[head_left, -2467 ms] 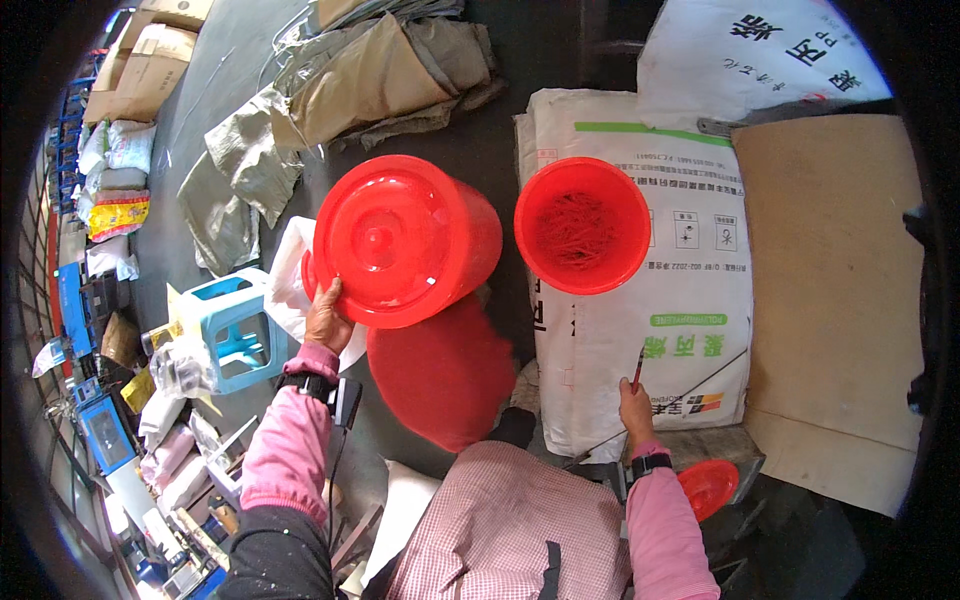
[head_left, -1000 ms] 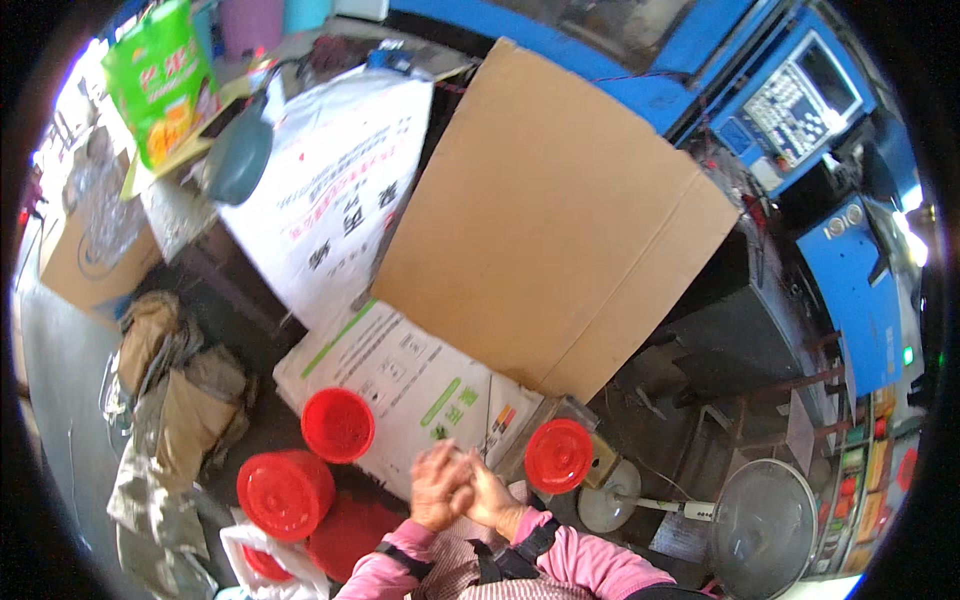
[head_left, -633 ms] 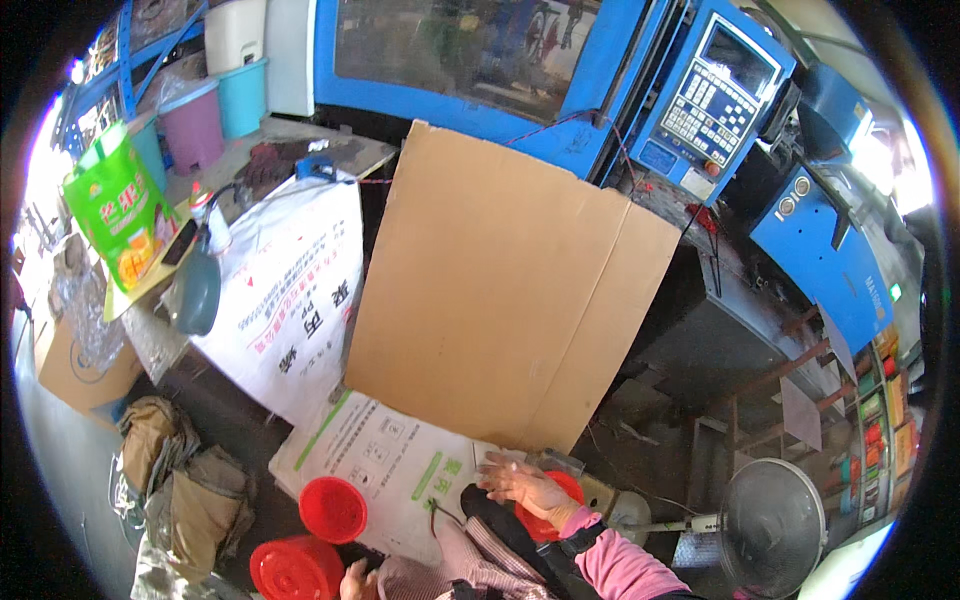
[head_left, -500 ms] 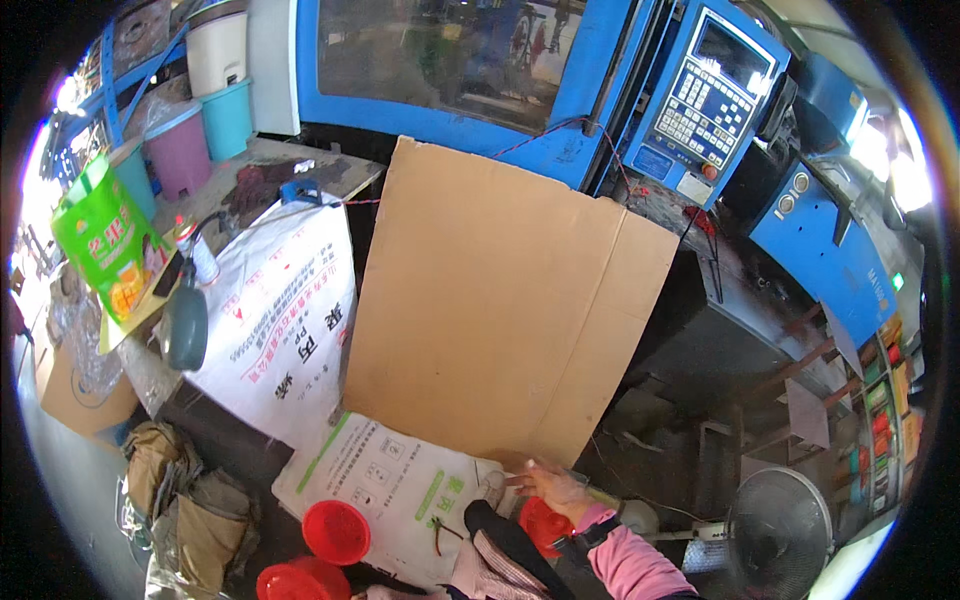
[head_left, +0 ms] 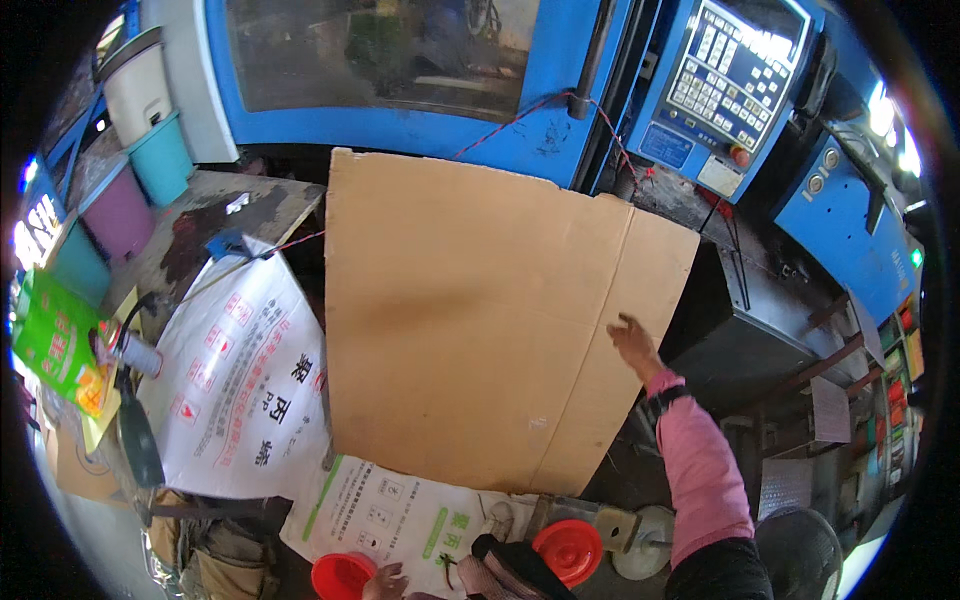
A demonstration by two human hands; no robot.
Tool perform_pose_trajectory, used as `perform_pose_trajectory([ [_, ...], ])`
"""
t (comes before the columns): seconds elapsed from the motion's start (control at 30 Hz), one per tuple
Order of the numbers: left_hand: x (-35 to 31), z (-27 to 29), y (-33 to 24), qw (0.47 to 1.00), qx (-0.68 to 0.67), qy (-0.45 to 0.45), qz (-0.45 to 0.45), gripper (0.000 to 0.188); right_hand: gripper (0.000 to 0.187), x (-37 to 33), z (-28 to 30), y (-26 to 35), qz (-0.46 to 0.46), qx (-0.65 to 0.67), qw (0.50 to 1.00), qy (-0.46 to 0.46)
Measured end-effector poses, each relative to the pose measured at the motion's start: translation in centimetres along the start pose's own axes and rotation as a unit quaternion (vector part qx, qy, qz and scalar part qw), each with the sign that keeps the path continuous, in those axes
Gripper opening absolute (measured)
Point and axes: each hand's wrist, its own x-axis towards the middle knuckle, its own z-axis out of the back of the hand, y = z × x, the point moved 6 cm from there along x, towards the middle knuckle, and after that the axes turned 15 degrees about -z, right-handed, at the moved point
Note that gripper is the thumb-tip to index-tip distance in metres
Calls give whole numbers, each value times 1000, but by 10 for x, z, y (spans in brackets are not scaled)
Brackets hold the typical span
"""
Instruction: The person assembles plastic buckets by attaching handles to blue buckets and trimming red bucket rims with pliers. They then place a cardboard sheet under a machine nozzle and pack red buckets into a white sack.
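Observation:
My right hand (head_left: pixel 637 345) is stretched forward over the right part of a large cardboard sheet (head_left: pixel 470 310). Its fingers are extended with nothing held; whether they touch the sheet I cannot tell. At the lower edge, my left hand (head_left: pixel 385 582) shows only in part, its fingers loosely apart beside a red plastic tub (head_left: pixel 340 575). A round red plastic piece (head_left: pixel 568 552) lies near my legs, to the right of my dark shoe-like shape and trouser leg. Under the tub and my feet spreads a white printed sack (head_left: pixel 400 508) with green marks.
A blue machine (head_left: pixel 560 145) with a window stands behind the cardboard, its keypad panel (head_left: pixel 730 90) at upper right. Another white sack (head_left: pixel 245 390), a spray can (head_left: pixel 135 350) and a green pouch (head_left: pixel 60 340) are at left. A round mesh fan (head_left: pixel 798 555) is at lower right.
My right hand has moved from beside the red plastic piece up and forward over the cardboard. The view has shifted, and more of my left hand shows beside the tub.

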Motion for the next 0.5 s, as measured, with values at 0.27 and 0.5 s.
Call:
perform_pose_trajectory([
  [0.27, 98, -119, -185, 950, 211, 209, -100, 45, 73, 111, 9, 174, 215, -159, 957, -113],
  [0.5, 92, -181, -279, 928, 183, 292, -140, 46, 67, 132, -6, 246, 178, -292, 933, -112],
])
